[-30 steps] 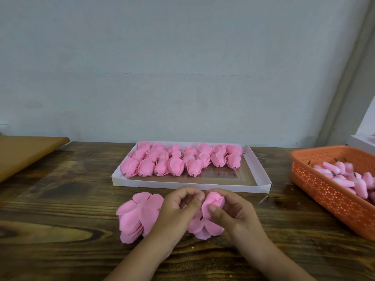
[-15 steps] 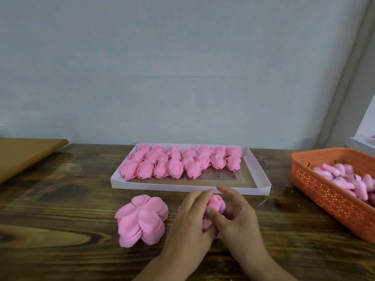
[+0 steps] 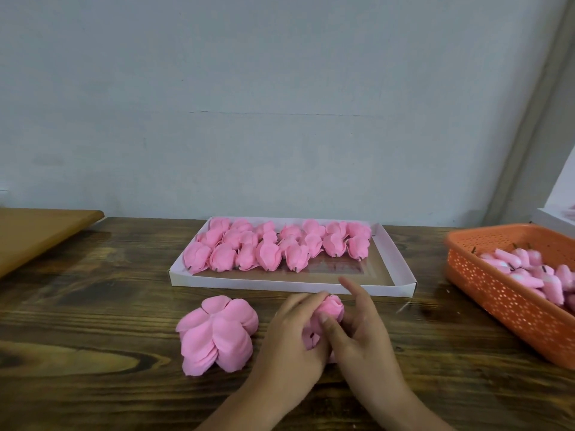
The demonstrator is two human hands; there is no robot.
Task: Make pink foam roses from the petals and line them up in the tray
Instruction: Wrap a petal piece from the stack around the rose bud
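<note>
The dark wooden table [image 3: 93, 306] carries everything. At its left edge lies a brown board [image 3: 37, 234]. Along the right edge sits my orange basket [image 3: 510, 309], holding pink bud cores with short dark stems [image 3: 535, 272]. Against the far edge, in the middle, stands the white tray [image 3: 401, 269]; finished roses [image 3: 273, 247] fill its far half in rows, and its near half shows bare brown bottom. Toward the near edge, left of my hands, rests a stack of flat pink petals [image 3: 217, 334]. Just beside it, between the stack and the tray's near wall, I hold the rose [image 3: 331, 309] I am forming: my left hand [image 3: 292, 340] curls around its left side, while my right hand [image 3: 364, 334] presses its thumb on the petals, forefinger raised.
</note>
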